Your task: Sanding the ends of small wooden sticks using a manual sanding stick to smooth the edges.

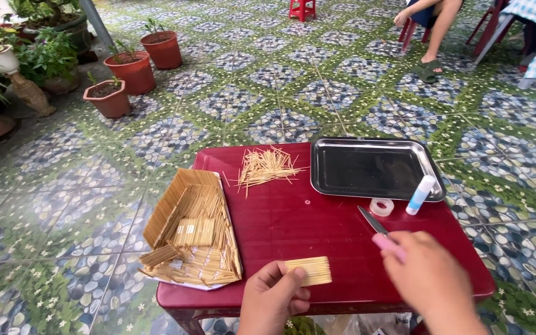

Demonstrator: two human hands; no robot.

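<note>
My left hand (272, 299) pinches a flat panel of glued toothpicks (309, 270), thumb on top, fingers curled under, at the near edge of the red table (280, 217). My right hand (426, 279) is blurred; fingers look closed around the pink handle of scissors (376, 228), blades pointing toward the tape roll (381, 206). Glue bottle (420, 194) leans on the metal tray (373, 167). Loose toothpicks (267, 166) lie behind; toothpick model (192, 229) sits left.
</note>
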